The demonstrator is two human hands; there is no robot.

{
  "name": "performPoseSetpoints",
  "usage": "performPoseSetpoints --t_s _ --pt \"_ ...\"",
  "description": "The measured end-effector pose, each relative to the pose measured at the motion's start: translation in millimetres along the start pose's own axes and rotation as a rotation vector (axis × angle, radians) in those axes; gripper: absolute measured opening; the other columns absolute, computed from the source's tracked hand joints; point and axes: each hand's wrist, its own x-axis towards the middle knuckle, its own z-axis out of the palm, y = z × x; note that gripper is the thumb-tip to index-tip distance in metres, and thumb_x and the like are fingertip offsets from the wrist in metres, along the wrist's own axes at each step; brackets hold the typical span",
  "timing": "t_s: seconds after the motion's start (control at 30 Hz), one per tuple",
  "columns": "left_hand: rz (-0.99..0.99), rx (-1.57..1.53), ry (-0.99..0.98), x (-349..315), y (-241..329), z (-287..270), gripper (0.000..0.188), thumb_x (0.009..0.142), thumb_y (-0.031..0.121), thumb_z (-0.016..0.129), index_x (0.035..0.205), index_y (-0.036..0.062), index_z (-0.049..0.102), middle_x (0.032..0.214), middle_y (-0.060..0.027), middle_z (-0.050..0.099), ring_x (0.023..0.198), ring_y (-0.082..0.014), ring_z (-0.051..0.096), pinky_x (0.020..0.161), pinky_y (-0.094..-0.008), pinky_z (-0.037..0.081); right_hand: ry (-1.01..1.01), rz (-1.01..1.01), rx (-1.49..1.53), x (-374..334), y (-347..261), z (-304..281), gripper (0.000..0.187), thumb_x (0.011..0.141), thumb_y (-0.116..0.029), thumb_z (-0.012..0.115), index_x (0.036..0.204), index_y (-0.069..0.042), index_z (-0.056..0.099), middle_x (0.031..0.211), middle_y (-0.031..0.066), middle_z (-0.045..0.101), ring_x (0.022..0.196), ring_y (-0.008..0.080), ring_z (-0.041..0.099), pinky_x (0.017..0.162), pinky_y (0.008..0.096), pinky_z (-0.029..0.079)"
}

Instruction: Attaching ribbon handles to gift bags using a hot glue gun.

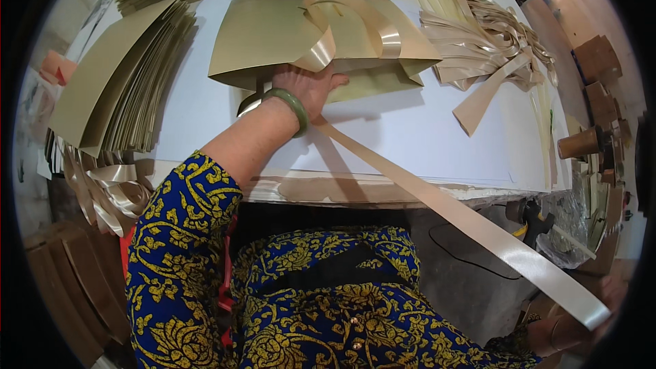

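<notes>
A gold paper bag [273,34] lies on its side on the white table, its mouth toward me. A shiny beige ribbon loop [383,24] stands on its upper panel. My left hand [304,85], a green bangle at its wrist, reaches into the mouth; the thumb sticks out to the right and the other fingers are hidden inside. From beside that hand a long champagne satin ribbon [437,198] runs taut off the table to the lower right. There my right hand [610,301], dim at the picture's rim, is closed on its end.
Stacks of flat gold bags [130,82] stand at left and along the back. A heap of loose ribbons [492,41] lies at the table's right; more ribbons [109,191] hang at the left edge. A black and yellow corded tool [536,222] is below the right edge, near cardboard boxes [598,61].
</notes>
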Motion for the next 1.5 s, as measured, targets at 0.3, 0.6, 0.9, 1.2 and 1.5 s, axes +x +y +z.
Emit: performPoseSetpoints --t_s 0.3,0.6,0.9,1.2,1.5 --pt "-0.202 -0.686 -0.195 10.7 -31.6 13.5 0.045 0.094 0.049 0.062 0.111 0.0077 0.058 0.098 -0.0048 0.060 0.082 -0.0170 0.056 0.069 -0.0365 0.051 0.477 0.367 -0.229 -48.9 24.0 -4.3 0.043 0.083 -0.038 0.077 0.085 -0.006 0.048 0.080 0.0068 0.051 0.072 0.0146 0.047 0.064 0.0276 0.038" --pt "-0.288 -0.760 -0.594 -18.0 -45.4 -28.7 0.040 0.096 0.042 0.056 0.115 0.0068 0.057 0.078 -0.0011 0.057 0.067 -0.0134 0.052 0.055 -0.0332 0.049 0.523 0.433 -0.348 34.2 61.0 86.5 0.049 0.070 -0.038 0.083 0.065 -0.004 0.048 0.058 0.0008 0.041 0.049 0.0110 0.034 0.049 0.0287 0.023" --pt "-0.061 -0.646 -0.182 -25.5 -47.4 2.4 0.039 0.087 0.022 0.072 0.121 0.0055 0.063 0.098 -0.0054 0.068 0.087 -0.0179 0.061 0.074 -0.0351 0.053 0.348 0.427 -0.137 78.4 75.4 124.7 0.042 0.067 -0.034 0.084 0.059 -0.004 0.056 0.052 0.0008 0.048 0.042 0.0115 0.040 0.042 0.0281 0.021" --pt "0.152 -0.206 0.420 -20.3 -38.9 31.6 0.034 0.087 0.020 0.071 0.117 0.0047 0.064 0.097 -0.0107 0.069 0.088 -0.0276 0.065 0.079 -0.0406 0.054 -0.465 0.188 0.317 128.9 82.0 140.9 0.016 0.082 -0.014 0.080 0.082 0.001 0.074 0.052 0.0060 0.059 0.035 0.0125 0.046 0.036 0.0281 0.027" --pt "0.273 -0.082 0.486 -48.8 -13.5 2.1 0.026 0.093 0.027 0.059 0.114 0.0114 0.064 0.114 -0.0128 0.066 0.098 -0.0345 0.065 0.081 -0.0473 0.054 -0.437 0.488 -0.037 160.7 110.9 195.4 0.015 0.081 -0.017 0.078 0.076 -0.007 0.069 0.054 0.0067 0.055 0.048 0.0252 0.057 0.046 0.0357 0.041"
